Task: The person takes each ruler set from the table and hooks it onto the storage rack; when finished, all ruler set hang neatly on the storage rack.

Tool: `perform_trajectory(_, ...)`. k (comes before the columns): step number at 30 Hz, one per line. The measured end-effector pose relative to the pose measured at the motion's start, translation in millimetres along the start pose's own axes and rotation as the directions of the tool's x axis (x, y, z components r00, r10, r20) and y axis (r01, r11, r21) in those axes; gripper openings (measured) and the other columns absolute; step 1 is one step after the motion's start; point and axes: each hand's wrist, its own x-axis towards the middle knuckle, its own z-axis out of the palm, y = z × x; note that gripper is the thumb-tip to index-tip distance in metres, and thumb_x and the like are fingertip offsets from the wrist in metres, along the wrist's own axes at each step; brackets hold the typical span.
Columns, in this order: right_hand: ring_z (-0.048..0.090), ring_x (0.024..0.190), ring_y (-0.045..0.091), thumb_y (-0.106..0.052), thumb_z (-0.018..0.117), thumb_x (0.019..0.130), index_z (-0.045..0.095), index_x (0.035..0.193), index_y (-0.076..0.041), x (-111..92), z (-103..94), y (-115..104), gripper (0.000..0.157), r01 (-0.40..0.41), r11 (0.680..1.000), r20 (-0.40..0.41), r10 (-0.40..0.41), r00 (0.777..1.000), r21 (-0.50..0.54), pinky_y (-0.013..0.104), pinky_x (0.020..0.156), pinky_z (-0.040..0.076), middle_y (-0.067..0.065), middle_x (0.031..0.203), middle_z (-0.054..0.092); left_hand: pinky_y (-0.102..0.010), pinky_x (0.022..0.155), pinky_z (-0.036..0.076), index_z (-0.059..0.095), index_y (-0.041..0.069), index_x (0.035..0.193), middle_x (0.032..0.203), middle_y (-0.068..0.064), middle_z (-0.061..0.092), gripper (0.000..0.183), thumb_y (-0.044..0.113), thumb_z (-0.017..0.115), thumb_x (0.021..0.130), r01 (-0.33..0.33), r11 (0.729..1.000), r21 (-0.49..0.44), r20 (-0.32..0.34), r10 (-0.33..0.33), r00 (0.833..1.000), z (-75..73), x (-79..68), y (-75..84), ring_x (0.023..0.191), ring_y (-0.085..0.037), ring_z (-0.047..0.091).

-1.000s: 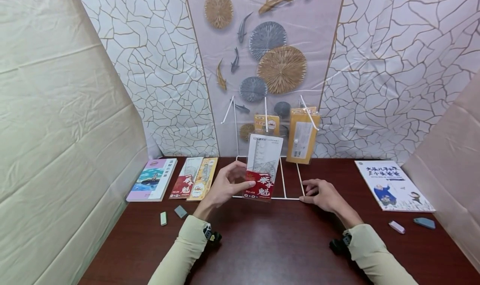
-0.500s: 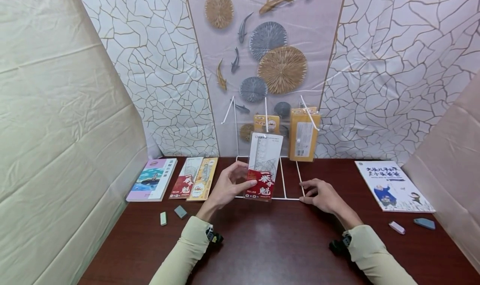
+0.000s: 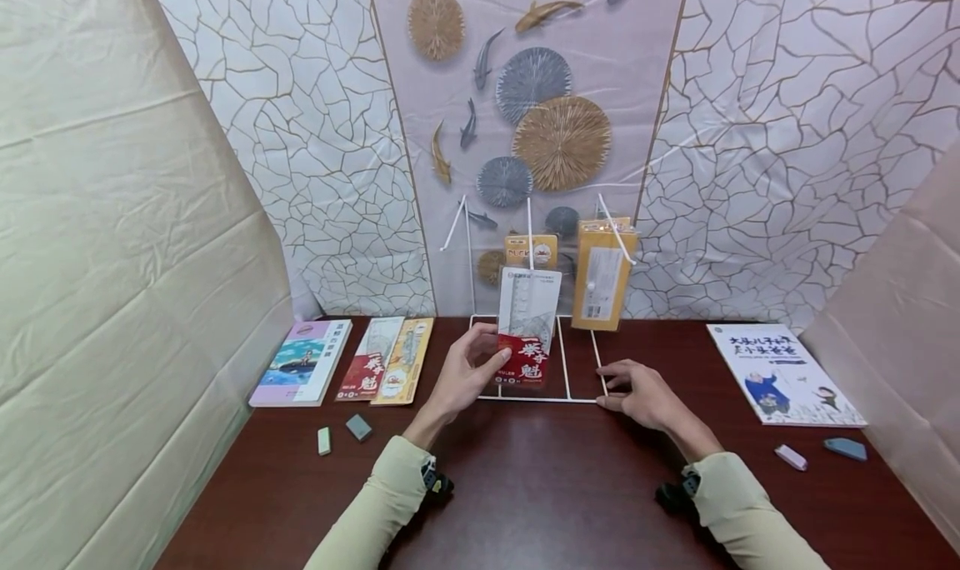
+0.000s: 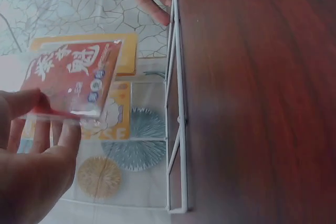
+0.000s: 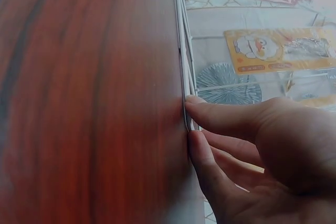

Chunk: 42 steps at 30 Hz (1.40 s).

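Note:
A red and white ruler pack (image 3: 528, 303) hangs tilted at the middle prong of a white wire display rack (image 3: 543, 400). My left hand (image 3: 468, 370) pinches its lower left edge, thumb in front and fingers behind, as the left wrist view shows with the red end of the pack (image 4: 73, 85). Behind it, a yellow duck ruler pack (image 3: 517, 251) hangs on the same prong. On the right prong hang yellow packs (image 3: 600, 278), backs facing me. My right hand (image 3: 647, 393) grips the rack's front right corner; in the right wrist view thumb and forefinger (image 5: 202, 153) pinch the wire.
To the left lie a picture-cover book (image 3: 300, 362), a red ruler pack (image 3: 369, 362), a yellow ruler pack (image 3: 405, 362) and two small erasers (image 3: 358, 427). A white book (image 3: 783, 374) and two more erasers (image 3: 791, 457) lie right. The left prong (image 3: 453, 224) is bare.
The red and white pack has shifted back along the middle prong, its lower end rising a little, with my left hand following. The right hand stays on the rack corner.

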Motion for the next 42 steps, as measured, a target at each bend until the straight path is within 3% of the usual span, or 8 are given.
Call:
perform_trajectory(4, 0.07, 0.105, 0.032, -0.016, 0.083, 0.083, 0.066, 0.127, -0.001, 0.1, -1.9, 1.6, 0.05, -0.015, 1.0, 0.008, 0.015, 1.0, 0.001, 0.052, 0.092, 0.055, 0.018, 0.13, 0.064, -0.047, 0.095, 0.053, 0.06, 0.006, 0.124, 0.115, -0.024, 0.069, 0.03, 0.007, 0.067, 0.096, 0.013, 1.0, -0.006, -0.034, -0.014, 0.999, 6.5, 9.8, -11.2, 0.105, -0.03, 0.066)
perform_trajectory(13, 0.071, 0.104, 0.031, -0.019, 0.082, 0.083, 0.065, 0.13, -0.001, 1.3, 0.2, 6.5, 0.053, -0.019, 1.0, 0.022, 0.019, 1.0, 0.018, 0.049, 0.09, 0.056, 0.018, 0.126, 0.068, -0.042, 0.091, 0.054, 0.059, 0.011, 0.129, 0.115, -0.015, 0.071, 0.035, 0.02, 0.068, 0.096, 0.037, 0.999, 0.004, -0.103, -0.036, 0.994, 15.6, 36.5, -37.9, 0.105, -0.028, 0.066)
perform_trajectory(24, 0.071, 0.105, 0.031, -0.019, 0.083, 0.083, 0.065, 0.131, -0.001, 1.7, -0.2, 8.6, 0.054, -0.015, 0.999, 0.025, 0.014, 1.0, 0.039, 0.048, 0.091, 0.056, 0.018, 0.133, 0.065, -0.048, 0.112, 0.043, 0.06, 0.013, 0.127, 0.122, -0.011, 0.069, 0.034, 0.021, 0.07, 0.095, 0.069, 0.997, -0.039, -0.145, -0.074, 0.987, 19.9, 49.7, -47.7, 0.115, -0.022, 0.062)
perform_trajectory(30, 0.071, 0.106, 0.03, -0.018, 0.082, 0.083, 0.064, 0.132, -0.001, 1.0, 0.2, 9.4, 0.054, -0.024, 0.999, 0.035, 0.023, 0.999, 0.04, 0.048, 0.091, 0.056, 0.018, 0.135, 0.063, -0.047, 0.108, 0.047, 0.062, 0.006, 0.126, 0.123, -0.016, 0.067, 0.034, 0.02, 0.07, 0.095, 0.092, 0.992, -0.081, -0.108, -0.101, 0.989, 17.6, 45.5, -56.9, 0.117, -0.03, 0.062)
perform_trajectory(35, 0.071, 0.106, 0.031, -0.019, 0.083, 0.083, 0.065, 0.131, -0.002, 1.1, 0.9, 10.9, 0.055, -0.023, 0.999, 0.03, 0.022, 0.999, 0.047, 0.049, 0.092, 0.056, 0.018, 0.135, 0.064, -0.041, 0.1, 0.054, 0.064, 0.005, 0.125, 0.123, -0.016, 0.069, 0.03, 0.015, 0.067, 0.096, 0.109, 0.994, -0.026, -0.077, -0.111, 0.991, 9.7, 37.5, -62.0, 0.116, -0.031, 0.065)
perform_trajectory(42, 0.071, 0.106, 0.029, -0.022, 0.083, 0.082, 0.065, 0.131, -0.003, 1.8, -1.0, 11.1, 0.055, -0.035, 0.998, 0.03, 0.034, 0.999, 0.046, 0.046, 0.092, 0.056, 0.016, 0.133, 0.065, -0.042, 0.099, 0.055, 0.066, 0.007, 0.124, 0.12, -0.017, 0.071, 0.03, 0.012, 0.07, 0.095, 0.101, 0.992, 0.078, -0.061, -0.097, 0.993, -21.4, 25.4, -59.4, 0.113, -0.029, 0.067)
